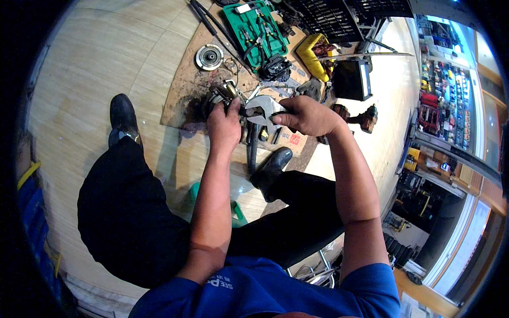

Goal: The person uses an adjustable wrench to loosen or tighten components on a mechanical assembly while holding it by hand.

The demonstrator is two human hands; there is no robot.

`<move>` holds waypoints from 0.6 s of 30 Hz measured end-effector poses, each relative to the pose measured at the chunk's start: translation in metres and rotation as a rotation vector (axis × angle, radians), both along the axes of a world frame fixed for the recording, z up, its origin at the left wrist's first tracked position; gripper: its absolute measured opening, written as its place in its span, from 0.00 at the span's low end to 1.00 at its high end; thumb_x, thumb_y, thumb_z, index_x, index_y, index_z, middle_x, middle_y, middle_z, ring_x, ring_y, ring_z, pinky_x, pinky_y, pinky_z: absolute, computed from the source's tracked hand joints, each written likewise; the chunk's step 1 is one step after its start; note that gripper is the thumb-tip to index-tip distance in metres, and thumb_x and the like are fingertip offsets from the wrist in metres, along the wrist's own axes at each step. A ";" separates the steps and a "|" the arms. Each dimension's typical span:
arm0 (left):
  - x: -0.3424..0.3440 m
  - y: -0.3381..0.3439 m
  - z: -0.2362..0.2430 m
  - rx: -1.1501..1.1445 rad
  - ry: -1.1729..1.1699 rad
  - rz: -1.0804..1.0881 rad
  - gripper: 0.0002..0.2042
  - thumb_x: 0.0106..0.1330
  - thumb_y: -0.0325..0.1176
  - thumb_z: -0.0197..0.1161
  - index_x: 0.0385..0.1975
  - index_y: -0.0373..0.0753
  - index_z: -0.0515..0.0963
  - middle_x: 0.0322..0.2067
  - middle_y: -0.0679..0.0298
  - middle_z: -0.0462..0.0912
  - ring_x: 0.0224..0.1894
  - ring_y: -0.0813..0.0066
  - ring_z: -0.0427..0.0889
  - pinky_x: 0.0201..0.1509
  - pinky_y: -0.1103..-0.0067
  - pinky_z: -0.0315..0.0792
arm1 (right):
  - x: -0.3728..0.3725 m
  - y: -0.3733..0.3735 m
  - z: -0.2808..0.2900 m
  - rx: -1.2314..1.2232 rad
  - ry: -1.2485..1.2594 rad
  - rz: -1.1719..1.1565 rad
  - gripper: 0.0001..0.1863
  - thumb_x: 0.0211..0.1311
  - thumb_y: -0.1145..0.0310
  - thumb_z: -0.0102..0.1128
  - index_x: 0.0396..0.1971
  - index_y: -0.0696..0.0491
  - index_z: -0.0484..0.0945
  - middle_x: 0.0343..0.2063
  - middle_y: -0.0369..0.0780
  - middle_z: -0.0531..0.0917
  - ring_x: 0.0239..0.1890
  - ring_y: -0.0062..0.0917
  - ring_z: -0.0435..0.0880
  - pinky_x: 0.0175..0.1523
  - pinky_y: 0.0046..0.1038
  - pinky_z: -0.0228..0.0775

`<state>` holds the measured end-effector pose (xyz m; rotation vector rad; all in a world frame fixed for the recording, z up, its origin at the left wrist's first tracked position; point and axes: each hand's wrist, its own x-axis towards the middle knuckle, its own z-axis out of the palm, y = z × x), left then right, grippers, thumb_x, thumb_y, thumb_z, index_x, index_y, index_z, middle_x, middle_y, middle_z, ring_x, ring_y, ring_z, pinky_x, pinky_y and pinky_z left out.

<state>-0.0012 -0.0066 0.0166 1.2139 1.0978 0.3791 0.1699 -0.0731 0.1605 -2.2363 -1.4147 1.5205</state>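
My left hand [224, 126] is closed on a dark, greasy round metal part [213, 97] with some shiny pieces on it. My right hand [312, 115] grips a large silver adjustable wrench [256, 103], thumb pressed near its head. The wrench jaws lie just right of my left hand, close to the metal part; whether they touch it I cannot tell. Beneath both hands is an oil-stained cardboard sheet [177, 90] on the floor. A long dark handle [252, 151] points toward me below the wrench head.
A round metal disc part [209, 56] lies beyond my left hand. Farther back is an open green tool case [254, 29]. A yellow container [314, 55], a black box [352, 79] and a cordless drill [366, 118] stand to the right. Between my feet is something green [237, 213].
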 end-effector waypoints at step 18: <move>0.005 -0.012 -0.014 -0.024 -0.057 0.156 0.16 0.69 0.40 0.59 0.38 0.28 0.78 0.31 0.44 0.83 0.36 0.46 0.82 0.42 0.62 0.71 | -0.045 -0.026 -0.004 0.001 -0.067 -0.300 0.25 0.67 0.50 0.58 0.31 0.62 0.78 0.15 0.46 0.76 0.20 0.31 0.76 0.31 0.36 0.69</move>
